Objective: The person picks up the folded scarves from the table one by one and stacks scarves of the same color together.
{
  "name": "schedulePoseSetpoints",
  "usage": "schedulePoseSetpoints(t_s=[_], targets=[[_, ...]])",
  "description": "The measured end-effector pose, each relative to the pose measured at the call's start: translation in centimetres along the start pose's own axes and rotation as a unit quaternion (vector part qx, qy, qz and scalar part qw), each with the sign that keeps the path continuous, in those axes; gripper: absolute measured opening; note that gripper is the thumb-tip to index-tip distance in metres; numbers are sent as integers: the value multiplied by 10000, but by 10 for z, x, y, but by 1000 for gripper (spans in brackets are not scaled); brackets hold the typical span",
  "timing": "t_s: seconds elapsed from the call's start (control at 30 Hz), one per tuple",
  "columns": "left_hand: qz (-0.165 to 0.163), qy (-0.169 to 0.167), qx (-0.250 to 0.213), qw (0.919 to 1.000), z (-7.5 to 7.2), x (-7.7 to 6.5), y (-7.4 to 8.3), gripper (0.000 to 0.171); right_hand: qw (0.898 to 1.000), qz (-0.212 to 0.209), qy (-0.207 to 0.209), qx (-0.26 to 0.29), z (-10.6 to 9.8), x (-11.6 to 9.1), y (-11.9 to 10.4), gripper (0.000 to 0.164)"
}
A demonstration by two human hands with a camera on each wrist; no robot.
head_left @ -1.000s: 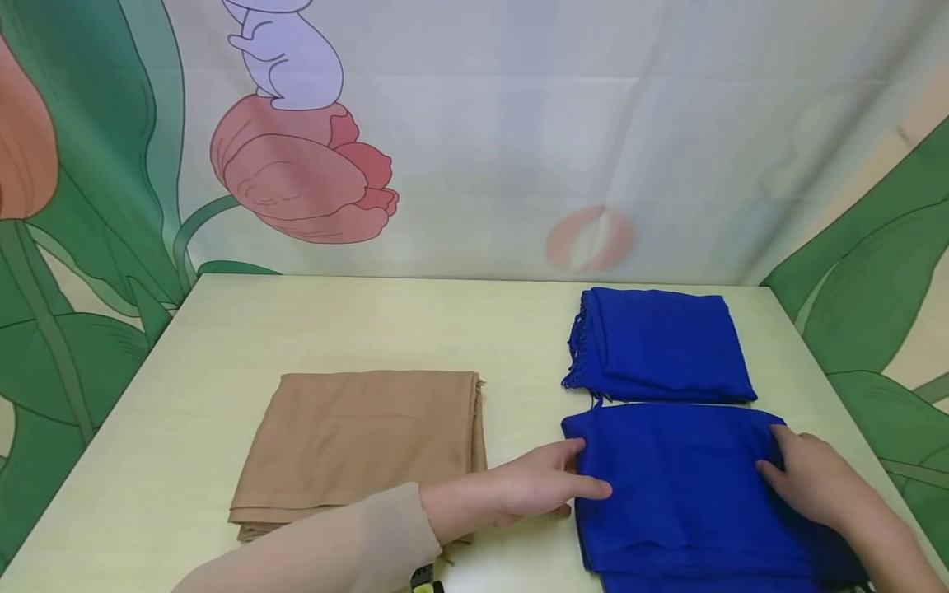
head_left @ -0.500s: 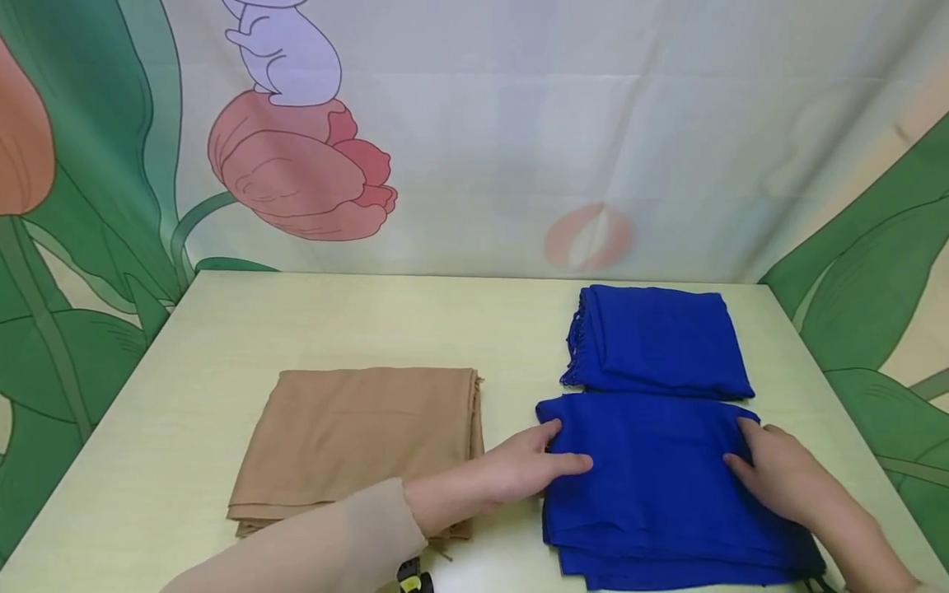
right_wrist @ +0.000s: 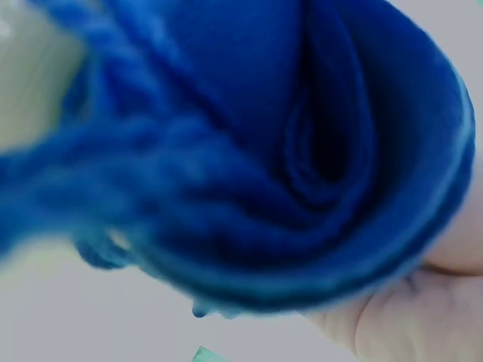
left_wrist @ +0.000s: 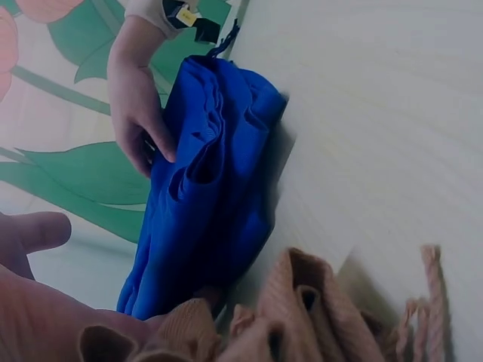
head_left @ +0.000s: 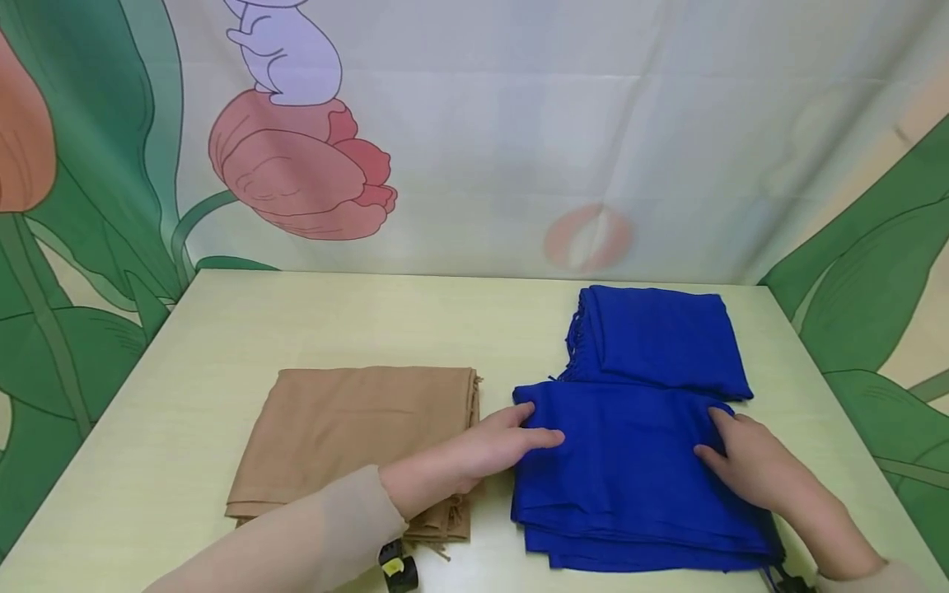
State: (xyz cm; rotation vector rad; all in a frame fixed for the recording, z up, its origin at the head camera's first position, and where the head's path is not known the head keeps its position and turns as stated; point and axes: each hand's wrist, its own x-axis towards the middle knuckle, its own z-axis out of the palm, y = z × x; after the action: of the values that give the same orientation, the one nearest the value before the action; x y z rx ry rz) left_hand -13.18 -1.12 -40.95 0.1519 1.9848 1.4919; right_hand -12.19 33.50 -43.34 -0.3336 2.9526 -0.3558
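A folded blue scarf (head_left: 623, 469) lies between my two hands on the right half of the table. My left hand (head_left: 493, 445) holds its left edge, thumb over the top and the other fingers at the side, partly hidden by the cloth. On the opposite edge, my right hand (head_left: 756, 461) grips the fabric with the thumb on top. The left wrist view shows the scarf's stacked folds (left_wrist: 219, 143) side-on. Close up in the right wrist view are a rolled fold (right_wrist: 332, 151) and twisted fringe (right_wrist: 113, 173).
A second, smaller folded blue scarf (head_left: 667, 342) with fringe lies behind, its front edge overlapped by the held one. At left, a folded brown scarf (head_left: 356, 428) sits partly under my left forearm. A printed curtain (head_left: 474, 148) hangs behind the table (head_left: 334, 321).
Both hands have moved left and slightly away from me with the larger blue scarf, which now overlaps the front of the smaller one. The brown scarf has stayed put.
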Motion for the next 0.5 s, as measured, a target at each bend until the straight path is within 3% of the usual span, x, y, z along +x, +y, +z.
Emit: schedulePoseSetpoints(t_s=[0.27, 0.4, 0.5], targets=[[4, 45, 288, 9996, -3, -1, 2, 87, 9980, 404, -341, 355, -11, 0, 8, 66], [55, 118, 459, 9989, -6, -2, 4, 88, 9968, 459, -363, 540, -22, 0, 15, 63], [196, 221, 632, 9976, -8, 0, 7, 87, 9926, 520, -521, 967, -32, 1, 21, 61]])
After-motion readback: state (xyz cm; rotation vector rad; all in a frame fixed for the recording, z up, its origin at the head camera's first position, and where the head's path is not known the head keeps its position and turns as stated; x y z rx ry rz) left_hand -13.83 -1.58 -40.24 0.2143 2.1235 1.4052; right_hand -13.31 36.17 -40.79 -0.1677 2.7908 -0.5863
